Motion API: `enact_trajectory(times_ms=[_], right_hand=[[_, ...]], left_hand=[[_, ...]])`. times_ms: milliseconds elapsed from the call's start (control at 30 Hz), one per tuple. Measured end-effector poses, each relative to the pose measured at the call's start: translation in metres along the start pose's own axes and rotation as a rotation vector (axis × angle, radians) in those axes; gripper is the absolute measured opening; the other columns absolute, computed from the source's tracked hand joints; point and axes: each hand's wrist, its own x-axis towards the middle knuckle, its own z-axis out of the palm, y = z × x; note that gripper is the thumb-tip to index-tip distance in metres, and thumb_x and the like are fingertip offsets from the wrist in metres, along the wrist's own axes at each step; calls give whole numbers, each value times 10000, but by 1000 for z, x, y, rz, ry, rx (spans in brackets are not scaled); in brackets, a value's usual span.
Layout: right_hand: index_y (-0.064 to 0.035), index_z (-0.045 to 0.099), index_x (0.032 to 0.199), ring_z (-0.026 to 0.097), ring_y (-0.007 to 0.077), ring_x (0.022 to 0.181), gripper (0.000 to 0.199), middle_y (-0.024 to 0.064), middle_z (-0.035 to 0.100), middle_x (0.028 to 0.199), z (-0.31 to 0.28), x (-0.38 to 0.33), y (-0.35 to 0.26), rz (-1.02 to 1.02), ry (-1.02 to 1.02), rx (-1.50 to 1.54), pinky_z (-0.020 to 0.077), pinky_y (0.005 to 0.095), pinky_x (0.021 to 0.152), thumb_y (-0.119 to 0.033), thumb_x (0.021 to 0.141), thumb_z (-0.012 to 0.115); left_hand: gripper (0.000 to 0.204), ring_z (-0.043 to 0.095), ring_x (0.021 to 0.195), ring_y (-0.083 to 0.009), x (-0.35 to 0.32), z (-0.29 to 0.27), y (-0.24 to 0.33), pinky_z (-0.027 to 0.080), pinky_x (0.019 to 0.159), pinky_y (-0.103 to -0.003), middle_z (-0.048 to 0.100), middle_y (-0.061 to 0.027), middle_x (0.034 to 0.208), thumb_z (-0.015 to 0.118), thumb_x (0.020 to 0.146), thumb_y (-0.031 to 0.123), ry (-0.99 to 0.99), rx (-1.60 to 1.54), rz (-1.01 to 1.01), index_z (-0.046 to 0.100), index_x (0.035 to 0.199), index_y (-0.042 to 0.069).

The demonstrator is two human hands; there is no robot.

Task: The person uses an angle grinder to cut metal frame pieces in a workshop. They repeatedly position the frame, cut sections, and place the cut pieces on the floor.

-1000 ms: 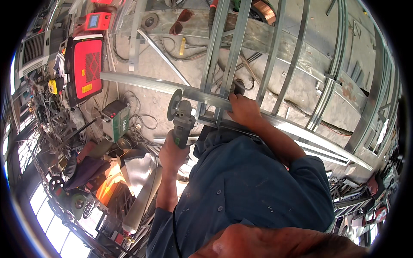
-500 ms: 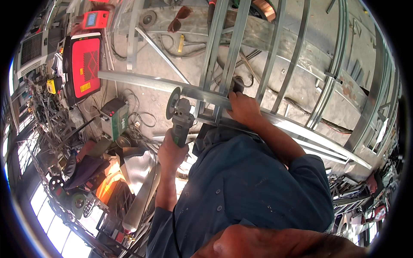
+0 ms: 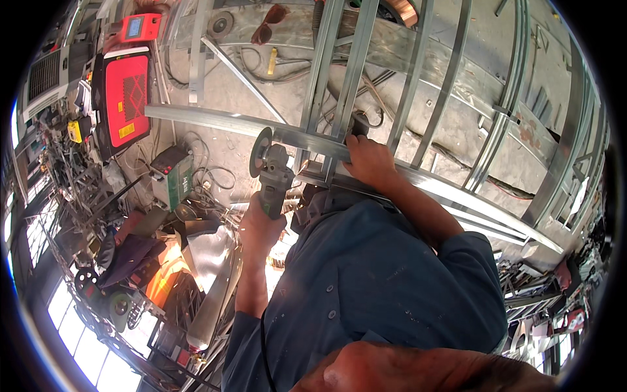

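1. Red-and-black boxy machine with a vented face [image 3: 128, 98] at far left; red box with a small screen [image 3: 140, 27] beyond it.
2. Silver rectangular metal tube [image 3: 215, 121] has its left end at the machine's right edge, contact unclear; it slants down rightward across the frame bars to the right hand.
3. Green-and-white box with a dark top [image 3: 173, 179] on the floor, near side of the tube; loose grey cables [image 3: 215, 176] just right of it.
4. Left hand [image 3: 261, 225] wrapped round the body of a grey angle grinder [image 3: 276, 179]; thin round disc [image 3: 260, 151] upright at its far end, right by the tube; cannot tell if disc and tube touch.
5. Brown-lensed sunglasses [image 3: 269, 25] beyond the tube; short yellow stick [image 3: 272, 61] nearer, well apart from the grinder.
6. Right hand [image 3: 369, 157] clasped on the tube, right of the grinder; fingers bent over the far side, thumb at the near side.
7. Copper-coloured wire spool [image 3: 400, 10] at the top edge; long silver metal frame bars [image 3: 450, 85] fan out rightward, well past the right hand.
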Motion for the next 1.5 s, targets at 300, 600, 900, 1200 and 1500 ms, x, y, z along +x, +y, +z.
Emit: enact_trajectory(times_ms=[300,600,900,1200,1500], right_hand=[[-57,562,1019,710,342,906,413,166,674,963,-4,0,-3,20,-22,-14,590,459,734,-325,795,782],[-52,563,1021,709,341,907,408,163,674,961,0,0,-2,16,-10,-8,590,452,730,-321,802,778],[-60,541,1084,699,352,874,460,147,652,963,4,1,1,32,-16,-17,576,481,713,-342,804,773],[-59,546,1082,698,346,851,450,138,645,934,5,1,3,5,18,-14,571,476,689,-333,804,770],[-68,547,1093,694,344,866,415,137,641,959,4,1,5,0,-4,-2,565,484,697,-315,824,744]], left_hand=[[571,693,934,-406,0,-6,13,535,817,-493,720,-174,992,750,725,220,-26,-10,-34,529,1239,107],[602,689,969,-403,1,4,11,526,840,-499,719,-176,1038,758,730,234,-19,-4,-52,518,1267,103],[604,686,972,-408,2,4,14,524,844,-497,719,-178,1034,765,730,238,-44,26,-81,520,1266,107],[617,691,972,-409,6,1,15,529,843,-495,722,-184,1026,769,725,236,-42,27,-51,516,1271,102],[590,688,939,-431,9,0,16,533,819,-511,723,-193,994,757,725,231,-13,45,-7,513,1246,96]])
